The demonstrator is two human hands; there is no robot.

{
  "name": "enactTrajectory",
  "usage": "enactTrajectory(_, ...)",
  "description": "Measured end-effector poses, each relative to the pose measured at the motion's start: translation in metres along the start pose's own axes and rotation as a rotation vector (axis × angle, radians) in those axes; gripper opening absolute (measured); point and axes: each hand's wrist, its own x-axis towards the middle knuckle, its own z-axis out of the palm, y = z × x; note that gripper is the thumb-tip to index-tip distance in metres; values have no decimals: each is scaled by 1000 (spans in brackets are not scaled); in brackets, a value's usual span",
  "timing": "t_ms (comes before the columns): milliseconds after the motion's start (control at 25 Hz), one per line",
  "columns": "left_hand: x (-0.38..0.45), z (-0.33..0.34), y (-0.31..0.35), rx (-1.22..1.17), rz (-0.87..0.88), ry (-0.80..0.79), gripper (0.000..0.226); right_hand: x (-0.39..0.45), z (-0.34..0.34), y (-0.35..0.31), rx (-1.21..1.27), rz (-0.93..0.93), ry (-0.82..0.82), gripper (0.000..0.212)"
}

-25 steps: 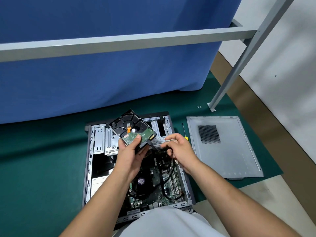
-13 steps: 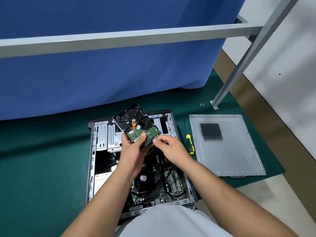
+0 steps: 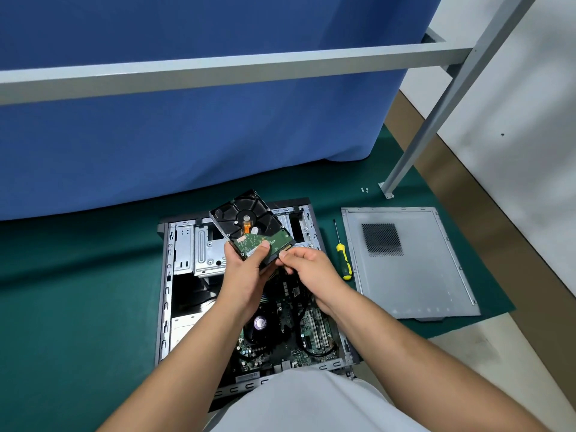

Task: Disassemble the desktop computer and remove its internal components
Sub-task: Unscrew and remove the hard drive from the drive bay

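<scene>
A person is leaning over an open desktop computer case (image 3: 166, 291) that is lying flat on a dark green mat (image 3: 78, 307) covering the desk. The left hand (image 3: 246, 275) is gripping a hard drive (image 3: 249, 227), holding it tilted in the air above the far end of the case, with its black underside and green circuit board facing up. The thumb is pressing on the circuit board while the other fingers are wrapping underneath. The right hand (image 3: 307, 268) is sitting just beside the drive's near right corner, fingers curled, with thumb and forefinger pinching at the connector edge; what exactly is being pinched there is too small to make out.

Inside the case, the motherboard (image 3: 311, 335) is showing below the hands, with black cables (image 3: 304, 344) looping across it and a round processor cooler (image 3: 260, 322) near the left wrist. A silver metal drive cage (image 3: 202, 247) is filling the far left part of the case.

To the right of the case, a screwdriver (image 3: 343, 260) with a yellow and black handle is lying on the mat. Just beyond it, the removed grey side panel (image 3: 420, 275), with a square vent grille, is lying flat. A few small screws (image 3: 364, 190) are resting near the foot of a grey metal frame leg (image 3: 414, 151). A blue cloth (image 3: 187, 135) is hanging behind.
</scene>
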Motion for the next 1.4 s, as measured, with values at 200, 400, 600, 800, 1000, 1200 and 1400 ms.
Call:
enactTrajectory(200,-1,6,-1,-14,11,21,37,-1,3,-3,72,-5,48,22)
enactTrajectory(400,-3,10,-3,-41,1,39,35,-4,5,-5,70,0,75,28)
enactTrajectory(600,2,11,-1,-28,-22,51,41,0,7,-7,34,-32,86,23)
enactTrajectory(800,10,-6,17,-123,33,150,42,-3,-12,-3,-70,-43,82,18)
enactTrajectory(1000,13,-22,28,-98,-41,175,49,-3,-5,10,-219,23,32,16)
enactTrajectory(1200,13,-24,32,36,-54,144,43,-1,0,5,-563,-160,-40,34)
enactTrajectory(1400,12,-23,30,152,-28,143,34,3,-4,-7,-971,-444,-61,79)
